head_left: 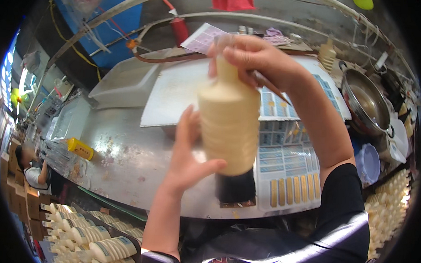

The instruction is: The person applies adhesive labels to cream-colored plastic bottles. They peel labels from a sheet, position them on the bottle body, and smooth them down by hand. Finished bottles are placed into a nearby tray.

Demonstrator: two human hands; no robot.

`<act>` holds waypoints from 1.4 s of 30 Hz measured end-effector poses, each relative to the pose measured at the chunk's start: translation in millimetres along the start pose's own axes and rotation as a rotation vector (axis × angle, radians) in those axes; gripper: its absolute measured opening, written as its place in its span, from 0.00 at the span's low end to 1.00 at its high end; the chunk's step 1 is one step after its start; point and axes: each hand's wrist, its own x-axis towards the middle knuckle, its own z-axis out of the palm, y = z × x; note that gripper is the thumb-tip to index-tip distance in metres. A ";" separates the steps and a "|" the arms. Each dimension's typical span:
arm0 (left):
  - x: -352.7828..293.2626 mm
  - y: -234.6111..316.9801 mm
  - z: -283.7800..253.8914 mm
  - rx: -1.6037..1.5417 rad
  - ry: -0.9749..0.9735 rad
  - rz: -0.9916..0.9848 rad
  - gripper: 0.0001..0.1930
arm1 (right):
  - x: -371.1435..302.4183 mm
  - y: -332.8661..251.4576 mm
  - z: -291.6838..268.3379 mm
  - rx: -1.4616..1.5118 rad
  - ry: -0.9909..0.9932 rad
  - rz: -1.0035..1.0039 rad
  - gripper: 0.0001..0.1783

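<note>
A cream-coloured ribbed bottle is held up above the bench, nearly upright and a little blurred. My right hand is closed around its narrow neck at the top. A thin pointed brown piece pokes out below my right fingers; its kind I cannot make out. Beside the bottle's lower left, my left hand has its fingers stretched and spread, with the thumb across the bottle's bottom edge. Whether the left hand touches the bottle is unclear. Below the bottle a black block sits at the bench's near edge.
A white board lies across the metal bench. Sheets of blue-and-gold labels lie at right, near a metal pot. A yellow bottle lies left. Many cream bottles fill the lower left. A person is far left.
</note>
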 end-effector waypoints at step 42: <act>-136.0 -0.1 112.4 0.461 -0.158 0.192 0.12 | -355.5 123.7 200.8 -0.705 0.376 0.471 0.11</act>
